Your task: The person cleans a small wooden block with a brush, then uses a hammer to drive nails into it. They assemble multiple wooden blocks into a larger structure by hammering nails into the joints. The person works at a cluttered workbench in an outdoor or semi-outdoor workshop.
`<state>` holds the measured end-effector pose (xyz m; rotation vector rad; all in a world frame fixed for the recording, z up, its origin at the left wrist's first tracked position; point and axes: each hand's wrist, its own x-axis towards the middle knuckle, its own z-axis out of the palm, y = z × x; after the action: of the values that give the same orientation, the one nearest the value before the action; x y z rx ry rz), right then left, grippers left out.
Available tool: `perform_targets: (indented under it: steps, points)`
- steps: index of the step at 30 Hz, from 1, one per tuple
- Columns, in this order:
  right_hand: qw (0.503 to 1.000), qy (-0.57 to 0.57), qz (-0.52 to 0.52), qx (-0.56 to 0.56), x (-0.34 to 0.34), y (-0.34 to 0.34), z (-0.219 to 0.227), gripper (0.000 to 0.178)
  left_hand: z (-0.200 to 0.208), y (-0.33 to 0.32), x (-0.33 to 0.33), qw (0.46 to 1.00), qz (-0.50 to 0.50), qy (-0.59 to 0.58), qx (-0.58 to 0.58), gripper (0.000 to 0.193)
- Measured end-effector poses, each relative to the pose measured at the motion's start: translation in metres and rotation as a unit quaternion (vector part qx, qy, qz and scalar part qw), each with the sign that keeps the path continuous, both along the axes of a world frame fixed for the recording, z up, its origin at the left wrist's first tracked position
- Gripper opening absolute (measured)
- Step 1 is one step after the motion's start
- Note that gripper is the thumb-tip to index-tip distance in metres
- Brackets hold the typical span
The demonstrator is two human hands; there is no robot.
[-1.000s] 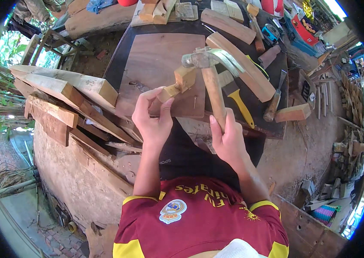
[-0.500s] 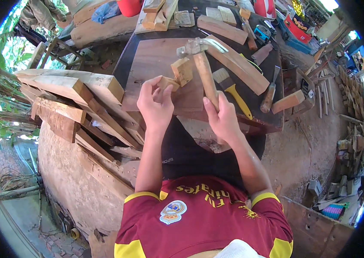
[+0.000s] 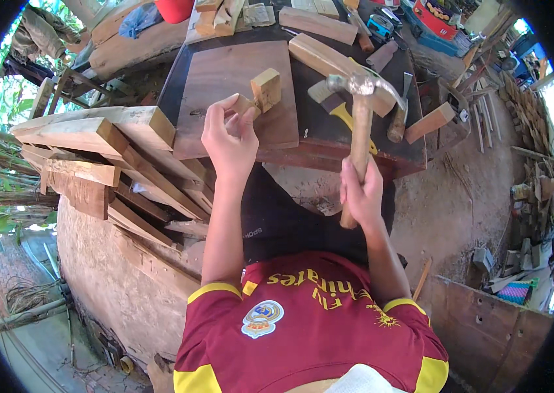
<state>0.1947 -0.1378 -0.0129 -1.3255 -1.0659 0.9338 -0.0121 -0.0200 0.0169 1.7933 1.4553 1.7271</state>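
My left hand [image 3: 230,139] is closed, thumb and fingers pinching one end of a small wooden joint [image 3: 266,88]. Two short pale blocks meet at an angle in this joint, and it is at the wooden board on the table. Wrapped round the lower handle of a claw hammer [image 3: 360,124], my right hand [image 3: 363,188] is to the right of the joint. The hammer stands upright, its metal head raised and apart from the wood. Behind its head and handle, a paintbrush [image 3: 344,111] with a yellow handle is partly hidden.
A flat brown board [image 3: 234,72] covers the table's left part. A wooden beam [image 3: 319,56], a chisel [image 3: 397,121] and a wood block [image 3: 431,123] lie to the right. Several long timbers [image 3: 129,154] lean at the table's left. Another beam [image 3: 316,25] lies at the far side.
My right hand has swung the hammer to the right, away from the wooden joint. My left hand keeps its pinch on the joint. The whole view has shifted slightly.
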Motion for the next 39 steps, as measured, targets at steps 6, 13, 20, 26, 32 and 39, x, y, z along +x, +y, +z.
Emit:
perform_targets:
  steps: [6, 13, 20, 26, 32, 39]
  points:
    - [1.0, 0.015, 0.016, -0.013, 0.006, -0.005, -0.001, 0.019, -0.007, 0.0, 0.002, 1.0, -0.008, -0.019, 0.006, 0.027]
    - [0.992, -0.081, 0.087, 0.044, 0.002, 0.003, 0.04, 0.036, 0.001, -0.006, 0.001, 1.0, -0.003, 0.017, -0.003, 0.027]
    - [0.958, -0.193, 0.13, 0.17, -0.038, 0.031, 0.04, 0.061, 0.003, -0.009, -0.001, 0.999, -0.011, 0.035, -0.027, 0.026]
    - [0.964, -0.181, 0.139, 0.135, -0.046, 0.048, 0.035, 0.066, -0.02, -0.012, -0.008, 0.998, -0.011, -0.062, -0.015, 0.027]
    - [0.97, -0.156, 0.135, 0.124, -0.049, 0.061, 0.033, 0.064, -0.02, -0.011, -0.008, 0.991, -0.04, -0.12, -0.037, 0.028]
    - [0.98, -0.148, 0.103, 0.08, -0.035, 0.05, 0.051, 0.056, -0.014, -0.003, -0.012, 0.993, -0.022, -0.091, -0.073, 0.028]
